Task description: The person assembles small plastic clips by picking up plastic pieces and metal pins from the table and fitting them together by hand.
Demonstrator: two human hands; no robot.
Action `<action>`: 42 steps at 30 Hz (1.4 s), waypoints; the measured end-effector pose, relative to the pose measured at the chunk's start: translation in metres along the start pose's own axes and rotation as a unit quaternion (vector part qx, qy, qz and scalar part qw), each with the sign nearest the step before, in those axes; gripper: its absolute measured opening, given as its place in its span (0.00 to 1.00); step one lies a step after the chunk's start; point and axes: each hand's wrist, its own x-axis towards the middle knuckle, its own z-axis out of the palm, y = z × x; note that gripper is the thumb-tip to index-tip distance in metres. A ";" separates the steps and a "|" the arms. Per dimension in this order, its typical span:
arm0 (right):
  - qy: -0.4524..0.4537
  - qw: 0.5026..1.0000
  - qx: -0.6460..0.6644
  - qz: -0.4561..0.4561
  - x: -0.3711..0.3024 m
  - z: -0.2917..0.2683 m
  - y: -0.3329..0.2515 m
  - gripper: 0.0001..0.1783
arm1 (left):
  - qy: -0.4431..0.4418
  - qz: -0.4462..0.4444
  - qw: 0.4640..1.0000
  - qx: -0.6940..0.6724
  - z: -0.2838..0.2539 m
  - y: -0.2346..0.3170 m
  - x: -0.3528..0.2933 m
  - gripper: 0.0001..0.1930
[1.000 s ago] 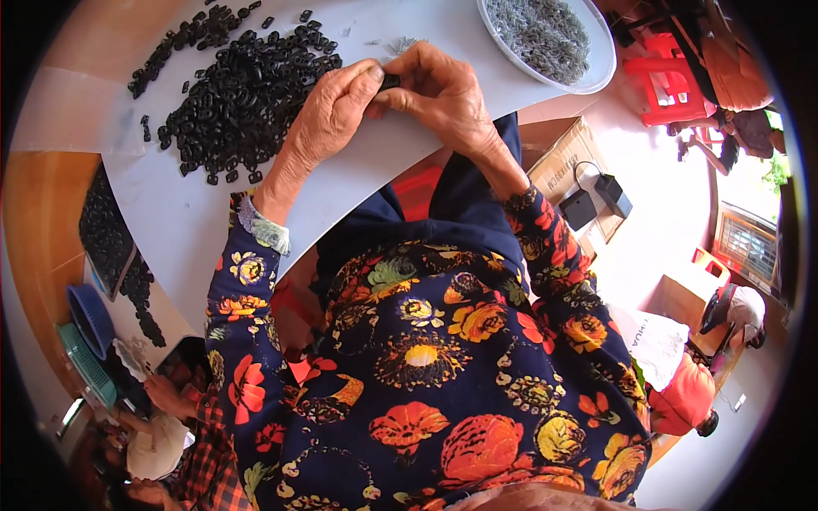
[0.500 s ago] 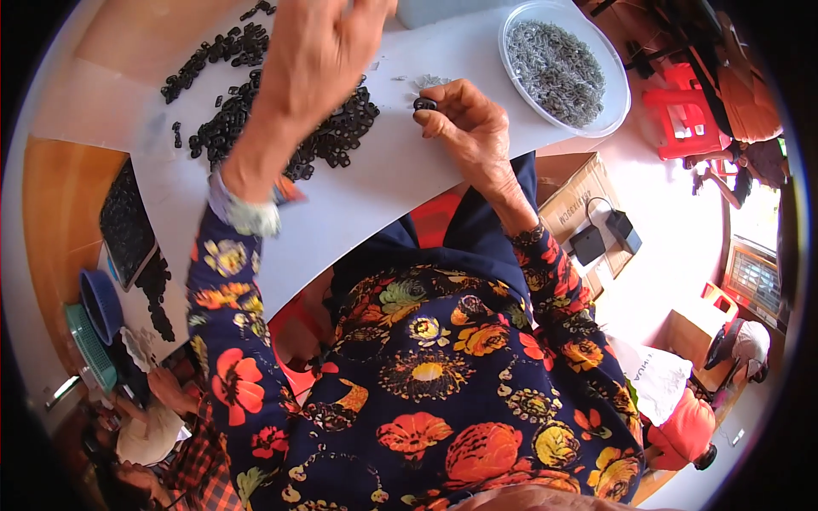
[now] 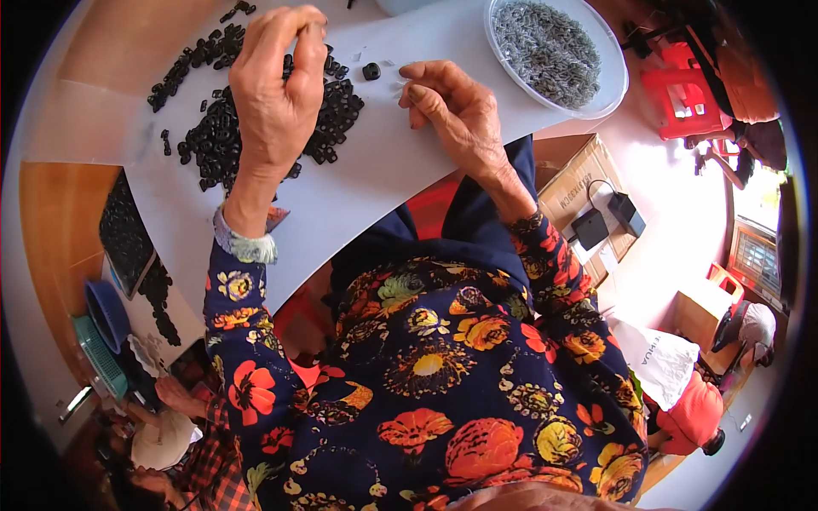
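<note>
Long-sleeved navy top [image 3: 409,341] printed with red, orange and yellow flowers and chains of pale dots, its left sleeve [image 3: 243,298] ending in a pale, gathered cuff [image 3: 247,243], above plain dark-blue trousers [image 3: 481,204].

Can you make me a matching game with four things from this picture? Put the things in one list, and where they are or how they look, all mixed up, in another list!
Things:
1. Left hand
2. Lone black piece
3. Round tub
4. Stool at the upper right

Clues:
A. Holds lots of small grey pieces
B. Is bright red
C. Hides part of the black heap from view
D. Sits on the table, in the gap between the left hand and the right hand

Right pairs: 1-C, 2-D, 3-A, 4-B
</note>
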 end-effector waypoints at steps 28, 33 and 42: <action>-0.188 0.750 -0.616 -0.151 0.075 0.017 0.001 0.09 | -0.134 -0.250 0.925 -0.254 0.021 0.045 -0.102 0.03; -0.199 0.767 -0.602 -0.097 0.082 0.013 0.004 0.09 | -0.129 -0.267 0.918 -0.265 0.027 0.046 -0.098 0.03; -0.055 0.905 -0.283 -0.314 0.092 0.010 -0.095 0.10 | -0.148 -0.300 0.895 -0.295 0.024 0.039 -0.103 0.03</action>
